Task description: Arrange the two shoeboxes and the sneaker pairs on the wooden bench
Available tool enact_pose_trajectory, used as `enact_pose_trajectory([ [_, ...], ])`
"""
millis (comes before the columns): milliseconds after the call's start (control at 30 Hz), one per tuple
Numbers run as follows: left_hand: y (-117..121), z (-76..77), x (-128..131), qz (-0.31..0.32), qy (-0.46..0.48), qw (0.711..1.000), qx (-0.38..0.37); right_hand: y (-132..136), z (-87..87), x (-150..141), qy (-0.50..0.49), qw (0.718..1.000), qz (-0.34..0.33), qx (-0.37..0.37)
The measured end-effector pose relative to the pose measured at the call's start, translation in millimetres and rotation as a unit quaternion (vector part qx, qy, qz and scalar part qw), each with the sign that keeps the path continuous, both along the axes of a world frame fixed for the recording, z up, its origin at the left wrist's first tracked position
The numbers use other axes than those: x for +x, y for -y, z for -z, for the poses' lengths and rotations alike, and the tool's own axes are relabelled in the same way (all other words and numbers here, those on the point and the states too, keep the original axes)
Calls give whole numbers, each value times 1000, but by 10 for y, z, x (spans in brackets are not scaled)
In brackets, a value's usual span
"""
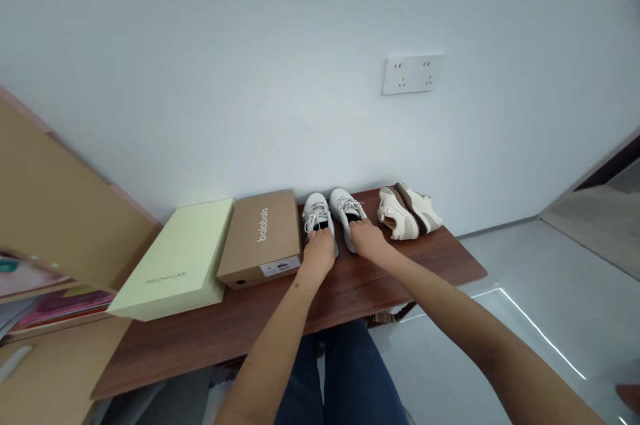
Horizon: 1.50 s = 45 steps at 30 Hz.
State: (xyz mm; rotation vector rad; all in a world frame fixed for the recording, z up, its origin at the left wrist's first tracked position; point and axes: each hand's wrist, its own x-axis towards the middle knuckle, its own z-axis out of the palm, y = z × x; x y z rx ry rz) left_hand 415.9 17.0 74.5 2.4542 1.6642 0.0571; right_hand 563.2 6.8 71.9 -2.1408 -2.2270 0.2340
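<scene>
Two white lace-up sneakers stand side by side on a dark wooden bench [350, 292], toes to the wall. My left hand [319, 248] is closed around the heel of the left sneaker [317, 212]. My right hand [367, 237] grips the heel of the right sneaker [345, 205]. Both arms reach forward from the bottom of the view.
A brown shoebox [263, 235] sits just left of the sneakers, and a pale green shoebox [183, 258] lies further left. A cream and brown pair of shoes [407, 212] lies on its side to the right. A wall socket [413, 74] is above. Wooden shelving [50, 225] stands at left.
</scene>
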Motion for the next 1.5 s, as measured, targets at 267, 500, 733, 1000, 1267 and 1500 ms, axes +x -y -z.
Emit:
enact_pose_trajectory([
  [267,-28,11,16,-4,-14,1000,0,-9,6,-87,-5,1000,21,10],
  [500,76,-95,26,-27,-20,997,64,129,-166,88,-7,998,10,69],
  [733,188,-266,420,45,120,983,129,259,-426,892,-29,988,47,144],
  [1000,211,212,1168,141,343,929,-3,387,-284,2005,-68,981,114,141],
  [1267,114,729,1575,42,352,932,-77,342,194,2710,-195,961,184,69],
  [1500,1,794,1752,-5,324,942,-91,306,549,2743,-466,873,144,-5],
])
